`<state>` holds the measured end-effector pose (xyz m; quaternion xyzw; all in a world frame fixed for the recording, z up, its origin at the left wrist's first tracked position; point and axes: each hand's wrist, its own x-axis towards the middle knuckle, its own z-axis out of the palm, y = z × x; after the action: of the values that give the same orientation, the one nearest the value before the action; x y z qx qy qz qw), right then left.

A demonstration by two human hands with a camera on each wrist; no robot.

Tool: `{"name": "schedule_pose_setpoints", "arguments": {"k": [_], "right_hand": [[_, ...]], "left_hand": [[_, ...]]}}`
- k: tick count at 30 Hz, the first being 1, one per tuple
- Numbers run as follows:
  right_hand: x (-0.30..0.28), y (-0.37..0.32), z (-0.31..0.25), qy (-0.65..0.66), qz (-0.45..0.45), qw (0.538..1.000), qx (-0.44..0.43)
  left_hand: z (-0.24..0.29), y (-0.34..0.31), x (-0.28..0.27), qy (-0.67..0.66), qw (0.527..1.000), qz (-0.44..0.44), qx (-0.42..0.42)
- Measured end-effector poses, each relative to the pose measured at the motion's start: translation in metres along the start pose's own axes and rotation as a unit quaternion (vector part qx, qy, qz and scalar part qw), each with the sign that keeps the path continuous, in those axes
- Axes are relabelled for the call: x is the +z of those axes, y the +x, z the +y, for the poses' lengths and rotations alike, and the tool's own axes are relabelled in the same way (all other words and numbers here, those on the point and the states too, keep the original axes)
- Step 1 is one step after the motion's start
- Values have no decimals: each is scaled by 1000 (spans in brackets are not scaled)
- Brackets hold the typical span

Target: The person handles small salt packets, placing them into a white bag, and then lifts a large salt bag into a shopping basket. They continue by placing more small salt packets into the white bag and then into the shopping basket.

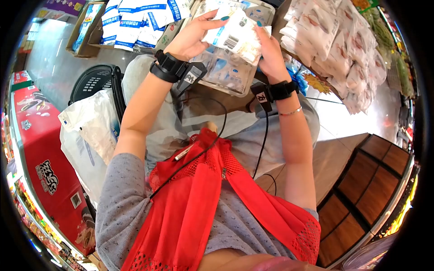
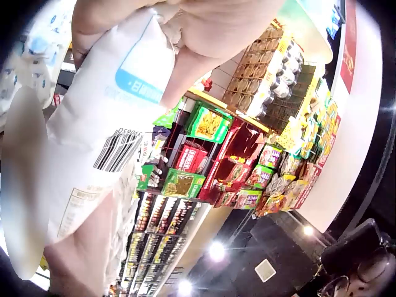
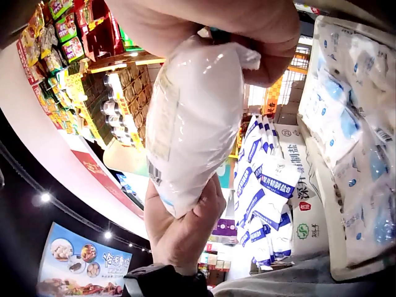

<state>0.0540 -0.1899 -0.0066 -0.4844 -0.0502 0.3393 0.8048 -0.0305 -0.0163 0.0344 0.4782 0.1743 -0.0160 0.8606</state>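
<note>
The bag [image 1: 239, 38], white with a blue panel and a barcode [image 1: 231, 42], is up in the air between the two hands, above the tray [image 3: 326, 216] of similar packs [image 1: 230, 70]. Its long axis runs from hand to hand: in the head view it lies crosswise, sloping down a little toward the right, with the barcode side turned up toward the head camera. The end with the blue panel points to the left hand [image 1: 192, 38], the plainer end to the right hand [image 1: 273, 56]. In the left wrist view the same axis slants from upper right to lower left, while in the right wrist view it stands nearly vertical, the left hand's end lowest. Both grips are clamped on the bag: the left hand pinches one end, its thumb laid over the upper face, and the right hand holds the opposite end, thumb also on top. The bag looks plump and slightly creased. A strapped camera sits on each wrist. Left of the tray are blue-and-white packets [image 1: 144, 13]; to its right is a heap of white sachets [image 1: 334, 49]. The person wears a red vest [image 1: 194, 194] over a grey shirt [image 1: 120, 198].
</note>
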Motion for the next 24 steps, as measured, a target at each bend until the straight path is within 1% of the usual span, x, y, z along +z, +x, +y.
{"name": "schedule_pose_setpoints", "arguments": {"k": [3, 4, 7, 9, 13, 15, 16, 18, 19, 22, 23, 24], "right_hand": [[-5, 7, 1, 12, -2, 1000, 6], [-5, 8, 1, 15, -3, 1000, 10], [-12, 11, 4, 95, -69, 993, 27], [-4, 5, -3, 94, -65, 993, 39], [2, -2, -13, 74, -26, 996, 50], [2, -3, -21, 8, 6, 999, 34], [3, -4, -26, -26, 21, 999, 26], [16, -14, -37, -86, 13, 996, -35], [20, -18, -40, -116, 8, 991, -65], [17, -21, -47, -173, -13, 982, -73], [17, -22, -50, -177, -13, 982, -71], [17, -24, -52, -181, -12, 981, -69]], "left_hand": [[-1, -5, 1, -5, 997, -62, 45], [-1, -5, 1, -13, 997, -67, 44], [-4, 3, -5, -17, 996, -82, 31], [-12, 13, -13, -5, 996, -89, 11], [-28, 17, -11, -34, 998, -26, -40], [-31, 13, -4, -36, 998, -8, -57], [-35, 15, -6, 9, 997, -2, -77], [-42, 19, -10, 99, 988, 12, -115], [-45, 16, -6, 110, 989, 15, -95], [-62, 27, -23, 166, 983, -78, 15], [-64, 28, -17, 159, 982, -77, 62], [-64, 27, -15, 170, 981, -69, 69]]}}
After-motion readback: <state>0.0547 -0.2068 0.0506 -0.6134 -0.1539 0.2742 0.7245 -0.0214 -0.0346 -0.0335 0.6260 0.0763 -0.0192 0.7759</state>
